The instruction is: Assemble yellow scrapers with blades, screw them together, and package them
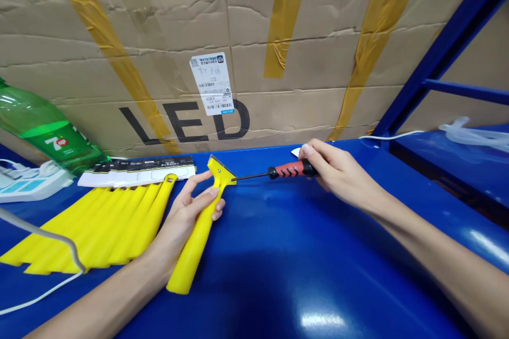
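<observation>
My left hand point(194, 204) is closed around the neck of a yellow scraper point(199, 233), tilted with its wide head up and its handle end toward me. A metal strip and a small screw show on the head. In my right hand point(334, 169) is a screwdriver point(292, 170) with a red and black handle, gripped near its rear end. Its dark shaft points left, and the tip meets the right side of the scraper's head. Whether the tip sits in a screw cannot be seen.
Several yellow handles point(107, 222) lie in a row on the blue table point(278, 275), beside printed cards point(139, 169). A green bottle point(51, 132), a white power strip point(35, 185) and a cable point(51, 235) are left. Behind stands a large cardboard box point(254, 21); a blue frame post point(433, 58) rises right.
</observation>
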The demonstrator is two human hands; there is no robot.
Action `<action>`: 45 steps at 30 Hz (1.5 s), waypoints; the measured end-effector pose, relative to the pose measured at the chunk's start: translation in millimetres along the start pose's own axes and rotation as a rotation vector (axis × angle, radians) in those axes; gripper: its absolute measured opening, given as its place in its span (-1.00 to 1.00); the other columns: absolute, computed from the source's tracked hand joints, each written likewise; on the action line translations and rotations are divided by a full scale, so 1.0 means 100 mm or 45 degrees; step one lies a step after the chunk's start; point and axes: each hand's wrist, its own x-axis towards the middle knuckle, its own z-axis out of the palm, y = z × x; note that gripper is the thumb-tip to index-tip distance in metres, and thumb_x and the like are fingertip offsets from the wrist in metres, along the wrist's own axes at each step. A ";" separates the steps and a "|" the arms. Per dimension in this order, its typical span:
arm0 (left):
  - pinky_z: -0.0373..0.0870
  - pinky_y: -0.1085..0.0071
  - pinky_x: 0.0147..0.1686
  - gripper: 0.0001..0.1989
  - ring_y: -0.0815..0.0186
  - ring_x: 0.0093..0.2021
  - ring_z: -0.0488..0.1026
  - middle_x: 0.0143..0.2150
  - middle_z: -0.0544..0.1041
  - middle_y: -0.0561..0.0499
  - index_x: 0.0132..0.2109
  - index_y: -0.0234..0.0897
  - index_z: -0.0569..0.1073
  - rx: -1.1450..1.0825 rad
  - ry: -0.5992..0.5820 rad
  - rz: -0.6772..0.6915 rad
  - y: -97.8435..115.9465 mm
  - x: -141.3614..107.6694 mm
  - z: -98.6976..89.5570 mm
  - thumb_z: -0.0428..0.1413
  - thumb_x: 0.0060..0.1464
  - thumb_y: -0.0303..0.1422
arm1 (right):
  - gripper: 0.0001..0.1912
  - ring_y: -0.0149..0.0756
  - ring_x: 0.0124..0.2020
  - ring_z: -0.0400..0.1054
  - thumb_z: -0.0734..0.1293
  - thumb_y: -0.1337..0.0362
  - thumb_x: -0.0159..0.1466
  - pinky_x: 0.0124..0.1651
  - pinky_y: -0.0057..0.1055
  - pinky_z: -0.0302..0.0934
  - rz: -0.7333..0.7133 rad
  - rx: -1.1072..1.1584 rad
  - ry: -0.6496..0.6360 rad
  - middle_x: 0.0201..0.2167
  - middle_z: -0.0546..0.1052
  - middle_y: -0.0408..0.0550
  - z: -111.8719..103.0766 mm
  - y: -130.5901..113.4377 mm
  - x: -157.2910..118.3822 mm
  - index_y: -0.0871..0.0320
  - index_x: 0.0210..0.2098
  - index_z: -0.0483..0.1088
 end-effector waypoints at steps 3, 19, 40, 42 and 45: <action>0.25 0.57 -0.45 -0.41 0.44 -0.53 0.36 -0.51 0.48 0.08 0.12 -0.14 0.35 -0.013 0.015 0.005 0.00 0.01 -0.01 0.38 -0.02 -0.35 | -0.65 -0.31 -0.38 0.38 0.32 -0.05 0.37 -0.31 -0.38 0.23 -0.055 0.093 -0.127 -0.33 0.46 -0.14 -0.01 -0.02 -0.01 0.05 -0.04 0.32; 0.26 0.55 -0.45 -0.35 0.42 -0.53 0.35 -0.52 0.47 0.08 0.17 -0.16 0.32 0.009 0.001 -0.024 -0.01 0.00 -0.01 0.38 -0.03 -0.32 | -0.62 -0.41 -0.56 0.22 0.17 -0.10 0.44 -0.47 -0.42 0.12 -0.038 0.068 0.005 -0.50 0.34 -0.20 0.02 0.01 0.00 0.08 -0.24 0.28; 0.25 0.59 -0.48 -0.42 0.42 -0.52 0.36 -0.51 0.47 0.05 0.17 -0.15 0.37 -0.040 0.028 -0.020 0.01 0.00 -0.05 0.36 0.01 -0.36 | -0.63 -0.45 -0.63 0.18 0.22 -0.11 0.42 -0.55 -0.45 0.07 -0.005 0.136 -0.056 -0.56 0.34 -0.25 0.06 0.04 0.00 0.08 -0.20 0.30; 0.24 0.58 -0.49 -0.41 0.42 -0.52 0.35 -0.51 0.46 0.05 0.18 -0.15 0.38 -0.028 0.039 -0.017 0.02 0.00 -0.05 0.36 0.01 -0.35 | -0.58 -0.43 -0.61 0.24 0.15 -0.13 0.44 -0.52 -0.44 0.11 0.034 0.068 -0.036 -0.54 0.37 -0.21 0.07 0.04 0.00 0.09 -0.21 0.32; 0.28 0.55 -0.46 -0.39 0.41 -0.51 0.36 -0.50 0.44 0.07 0.18 -0.17 0.39 -0.064 0.064 0.001 0.03 0.00 -0.05 0.37 -0.02 -0.39 | -0.62 -0.32 -0.41 0.45 0.31 -0.07 0.37 -0.31 -0.35 0.33 -0.004 0.237 -0.189 -0.30 0.50 -0.13 0.06 0.05 0.00 0.03 0.01 0.28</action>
